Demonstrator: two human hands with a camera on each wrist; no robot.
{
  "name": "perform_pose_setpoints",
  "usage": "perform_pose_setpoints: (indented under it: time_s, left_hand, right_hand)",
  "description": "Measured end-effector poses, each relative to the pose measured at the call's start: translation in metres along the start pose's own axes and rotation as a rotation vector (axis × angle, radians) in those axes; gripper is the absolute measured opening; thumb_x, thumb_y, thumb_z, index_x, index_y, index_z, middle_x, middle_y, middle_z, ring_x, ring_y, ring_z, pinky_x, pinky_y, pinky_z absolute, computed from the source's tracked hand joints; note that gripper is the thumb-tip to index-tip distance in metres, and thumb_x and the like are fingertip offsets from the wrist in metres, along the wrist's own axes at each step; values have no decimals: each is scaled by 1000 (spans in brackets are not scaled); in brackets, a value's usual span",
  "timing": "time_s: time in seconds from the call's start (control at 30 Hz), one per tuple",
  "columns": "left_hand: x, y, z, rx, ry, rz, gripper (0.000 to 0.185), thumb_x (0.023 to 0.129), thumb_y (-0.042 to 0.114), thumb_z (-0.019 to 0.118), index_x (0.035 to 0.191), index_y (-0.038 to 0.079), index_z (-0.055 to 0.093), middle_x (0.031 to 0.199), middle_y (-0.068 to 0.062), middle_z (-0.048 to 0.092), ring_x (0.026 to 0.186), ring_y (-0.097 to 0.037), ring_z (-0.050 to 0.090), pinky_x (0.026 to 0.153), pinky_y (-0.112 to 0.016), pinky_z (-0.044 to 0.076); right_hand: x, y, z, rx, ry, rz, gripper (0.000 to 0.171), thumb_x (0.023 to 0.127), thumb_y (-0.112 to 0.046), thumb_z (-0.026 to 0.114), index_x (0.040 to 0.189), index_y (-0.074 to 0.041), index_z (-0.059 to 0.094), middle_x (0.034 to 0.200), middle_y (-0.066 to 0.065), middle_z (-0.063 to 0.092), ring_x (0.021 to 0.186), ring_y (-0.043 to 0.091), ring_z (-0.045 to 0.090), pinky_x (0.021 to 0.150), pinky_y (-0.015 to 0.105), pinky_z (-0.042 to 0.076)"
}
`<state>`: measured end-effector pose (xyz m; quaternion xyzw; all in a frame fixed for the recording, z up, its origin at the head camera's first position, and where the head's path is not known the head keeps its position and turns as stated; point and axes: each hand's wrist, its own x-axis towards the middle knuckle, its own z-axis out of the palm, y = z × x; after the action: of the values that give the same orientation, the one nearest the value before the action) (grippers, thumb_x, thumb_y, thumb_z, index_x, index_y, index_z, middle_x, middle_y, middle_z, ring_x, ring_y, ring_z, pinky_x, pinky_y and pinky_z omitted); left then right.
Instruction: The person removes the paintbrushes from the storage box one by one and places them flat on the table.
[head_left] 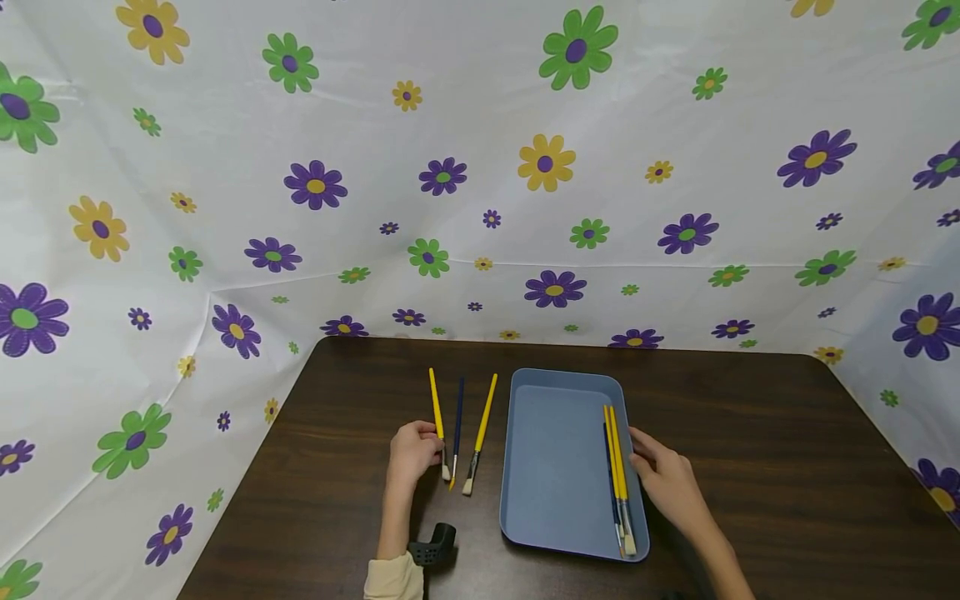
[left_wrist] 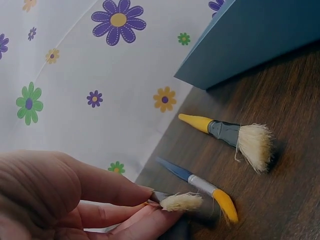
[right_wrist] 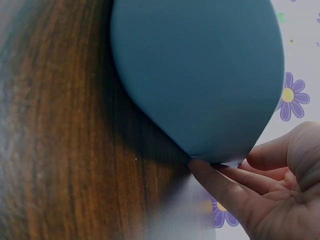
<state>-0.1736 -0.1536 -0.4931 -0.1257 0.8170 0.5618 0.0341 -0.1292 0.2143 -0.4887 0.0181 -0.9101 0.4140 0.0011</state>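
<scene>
Left hand (head_left: 411, 454): thumb and fingers are drawn narrowly together, pinching a yellow-handled brush (head_left: 435, 398) near its ferrule. The handle runs away beyond the fingers; the pale bristles (left_wrist: 181, 202) project just past the fingertips. Whether this brush touches the table (head_left: 750, 458) along its length cannot be told. Just right of these fingers lies a blue-handled brush (head_left: 458, 417) with amber bristles; farther right lies a second yellow-handled brush (head_left: 486, 414), its broad tip toward the person.

Right hand (head_left: 667, 483): thumb and fingers grip the nearest long edge of the blue-grey tray (head_left: 555, 467). Inside that edge, left of the fingertips, three more brushes (head_left: 617, 454) lie side by side, two yellow-handled and one blue-handled.

Handling, as judged: each brush should be light and stiff, its slim, smooth handle liable to roll or slip in a loose pinch, its bristles soft and easily splayed. The ferrule, or the handle just beyond it, offers the surest hold. The tray appears rigid, best steadied by its raised rim.
</scene>
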Motion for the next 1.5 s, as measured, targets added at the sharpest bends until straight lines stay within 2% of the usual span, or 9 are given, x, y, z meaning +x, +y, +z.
perform_pose_setpoints:
  time_s: [0.23,0.43,0.87,1.2,1.4,1.5]
  left_hand:
    - [-2,-1,-4,-2,-31,-9,32,90,-8,66,120,-16,63,94,-18,70,75,-29,73,66,-37,63]
    - [-4,0,-6,-2,-53,-55,28,92,-10,65,119,-14,64,90,-18,68,72,-21,70,60,-32,62]
    - [-4,1,-4,27,-20,-48,28,93,-5,66,120,-13,64,88,-15,69,69,-19,66,56,-30,60]
    - [-5,8,1,49,14,38,25,96,-1,67,118,-12,65,89,-15,69,71,-21,66,58,-32,61]
    - [-8,14,6,53,51,131,23,96,-1,66,117,-12,67,88,-15,70,68,-21,67,60,-35,62]
    - [-10,20,11,14,64,191,22,97,-1,66,117,-11,67,90,-16,70,70,-24,67,61,-36,62]
  right_hand:
    - [-1,0,0,-9,7,-1,45,103,0,55,145,13,49,127,33,65,113,43,67,86,51,58]
    - [0,0,0,-6,0,1,45,103,-1,55,146,13,48,128,34,64,115,45,66,88,52,58]
    - [-1,0,0,-2,7,4,45,103,-1,54,146,12,49,127,33,65,114,43,66,88,52,58]
    - [-1,2,1,5,10,-10,44,103,0,54,146,13,48,127,34,65,114,43,67,88,53,58]
    - [0,2,0,12,-5,-4,45,104,-1,53,147,13,47,129,35,63,117,46,64,91,55,56]
    - [0,2,0,12,-5,-3,45,104,-1,53,147,13,47,129,34,63,117,45,64,91,55,56]
